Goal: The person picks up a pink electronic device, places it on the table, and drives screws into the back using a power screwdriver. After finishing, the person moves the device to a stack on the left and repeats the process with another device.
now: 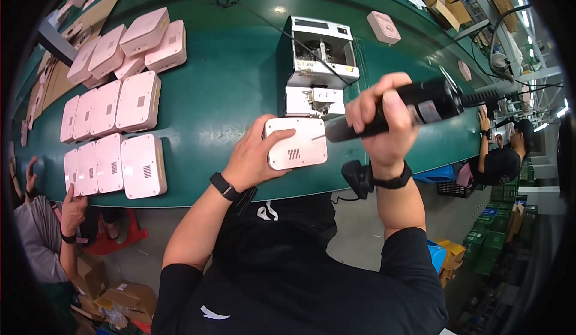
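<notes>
Flat on the green workbench (207, 131) lies a pinkish-white plastic device case (307, 143), its slotted vent and corner holes facing up. My left hand (247, 158) grips the case from its left side, thumb across the top face and fingers along the edge. My right hand (389, 122) is wrapped round a black electric screwdriver (429, 104), held nearly level, slanting down to the left. Its thin bit points at the right part of the case; whether the tip touches a screw hole cannot be made out. Just behind the case stands a black-and-white screw feeder (327, 78).
Several similar cases (138, 104) stand in rows and a pile at the left. Another person's hand (73, 212) touches the front row. One small white box (383, 27) lies at the back right. A further person (501, 161) works at the far right. A cable loops from the screwdriver.
</notes>
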`<state>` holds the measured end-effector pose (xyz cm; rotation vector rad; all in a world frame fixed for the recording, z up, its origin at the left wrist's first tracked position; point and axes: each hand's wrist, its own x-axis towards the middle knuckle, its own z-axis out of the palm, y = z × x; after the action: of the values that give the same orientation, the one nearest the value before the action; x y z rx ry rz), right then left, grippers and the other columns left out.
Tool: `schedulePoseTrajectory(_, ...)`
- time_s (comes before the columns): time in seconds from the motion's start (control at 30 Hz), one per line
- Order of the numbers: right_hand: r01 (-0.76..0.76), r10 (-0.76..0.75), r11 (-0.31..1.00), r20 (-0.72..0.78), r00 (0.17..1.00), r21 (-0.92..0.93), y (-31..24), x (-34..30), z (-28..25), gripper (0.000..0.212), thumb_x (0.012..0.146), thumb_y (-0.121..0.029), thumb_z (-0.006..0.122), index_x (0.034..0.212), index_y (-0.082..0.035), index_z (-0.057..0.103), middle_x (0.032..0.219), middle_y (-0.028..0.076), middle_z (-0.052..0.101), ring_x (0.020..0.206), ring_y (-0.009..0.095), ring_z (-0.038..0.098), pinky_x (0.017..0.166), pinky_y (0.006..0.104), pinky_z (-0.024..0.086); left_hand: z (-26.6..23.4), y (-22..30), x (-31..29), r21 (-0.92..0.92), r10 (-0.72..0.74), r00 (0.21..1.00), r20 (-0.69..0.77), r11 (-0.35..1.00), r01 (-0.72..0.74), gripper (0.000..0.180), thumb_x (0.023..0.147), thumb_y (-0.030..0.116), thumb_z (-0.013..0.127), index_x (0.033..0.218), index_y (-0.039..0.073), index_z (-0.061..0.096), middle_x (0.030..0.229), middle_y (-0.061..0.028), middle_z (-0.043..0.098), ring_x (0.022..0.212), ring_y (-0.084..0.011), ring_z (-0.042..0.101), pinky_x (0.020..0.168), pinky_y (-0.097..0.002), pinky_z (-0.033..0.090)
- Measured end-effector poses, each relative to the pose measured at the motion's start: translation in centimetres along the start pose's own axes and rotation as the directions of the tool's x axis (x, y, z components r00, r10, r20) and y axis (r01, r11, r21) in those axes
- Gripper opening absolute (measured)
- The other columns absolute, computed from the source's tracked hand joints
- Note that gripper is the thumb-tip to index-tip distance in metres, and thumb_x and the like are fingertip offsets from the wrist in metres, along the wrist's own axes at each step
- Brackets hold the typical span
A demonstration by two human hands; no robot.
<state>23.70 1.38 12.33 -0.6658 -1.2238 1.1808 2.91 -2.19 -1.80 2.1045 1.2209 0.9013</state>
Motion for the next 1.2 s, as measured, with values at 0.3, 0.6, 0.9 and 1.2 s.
schedulePoseTrajectory(0.3, -0.054, 0.061, 0.997, 0.146, 0.987, -0.055, 0.1, -3.9, 0.6, 0.029, 0.093, -0.027, 0.061, 0.1, -0.006, 0.043, 0.065, 0.008, 0.05, 0.051, 0.016, 0.045, 0.052, 0.0336, 0.043, 0.1, -0.1, -0.1, -0.008, 0.003, 1.0, -0.004, 1.0, -0.003, 0.074, 0.059, 0.02, 0.088, 0.127, 0.024, 0.059, 0.132, -0.013, 0.046, 0.117, -0.0348, 0.055, 0.091, -0.0431, 0.053)
schedulePoseTrajectory(0.6, -0.05, 0.057, 0.998, 0.175, 0.983, -0.045, 1.5, -5.1, 1.0, 0.03, 0.092, -0.026, 0.063, 0.099, -0.007, 0.041, 0.066, 0.007, 0.05, 0.053, 0.016, 0.046, 0.052, 0.0321, 0.043, 0.0, -0.1, 0.1, -0.01, 0.016, 0.999, -0.031, 1.0, -0.016, 0.069, 0.061, 0.022, 0.089, 0.125, 0.023, 0.062, 0.129, -0.0141, 0.047, 0.115, -0.0351, 0.056, 0.09, -0.043, 0.053)
schedulePoseTrajectory(0.9, -0.04, 0.064, 0.988, 0.165, 0.984, -0.148, 1.5, -4.6, 0.9, 0.025, 0.092, -0.021, 0.06, 0.101, -0.006, 0.042, 0.065, 0.007, 0.049, 0.053, 0.016, 0.046, 0.052, 0.033, 0.043, 0.3, -0.2, -0.1, -0.014, 0.025, 0.999, -0.036, 1.0, -0.026, 0.07, 0.061, 0.022, 0.088, 0.125, 0.023, 0.062, 0.13, -0.014, 0.047, 0.116, -0.0359, 0.056, 0.091, -0.0439, 0.053)
schedulePoseTrajectory(1.2, 0.165, -0.184, 0.969, -0.093, 0.979, -0.184, 1.6, 3.0, -0.5, 0.015, 0.094, -0.017, 0.051, 0.101, -0.005, 0.047, 0.064, 0.007, 0.049, 0.05, 0.017, 0.046, 0.051, 0.0342, 0.043, 1.2, 0.6, -0.1, -0.063, 0.03, 0.999, 0.026, 0.998, -0.028, 0.073, 0.059, 0.022, 0.088, 0.127, 0.023, 0.061, 0.134, -0.0144, 0.043, 0.121, -0.0364, 0.053, 0.096, -0.0435, 0.051)
